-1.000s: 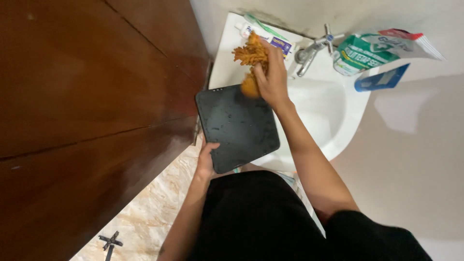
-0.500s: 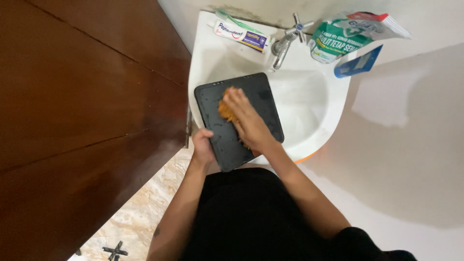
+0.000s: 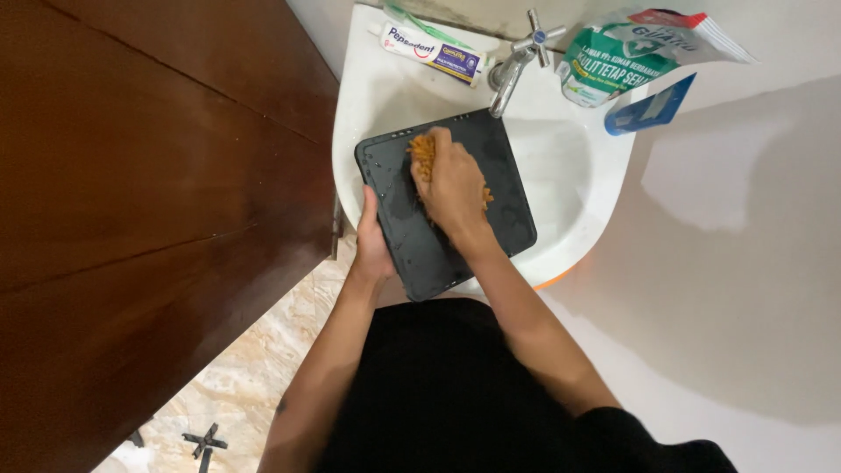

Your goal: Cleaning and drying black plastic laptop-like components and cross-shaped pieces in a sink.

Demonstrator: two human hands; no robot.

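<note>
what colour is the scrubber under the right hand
Orange, a fuzzy scrubbing cloth pressed on the flat black square tray; head view.

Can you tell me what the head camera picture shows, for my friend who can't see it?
A person's right hand presses an orange scrubber on a black square tray over a white sink, while the left hand grips the tray's edge.

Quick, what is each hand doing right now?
Left hand: closed on the edge of the black tray, holding it over the sink.
Right hand: closed on an orange scrubber, pressing it on the tray.
</note>
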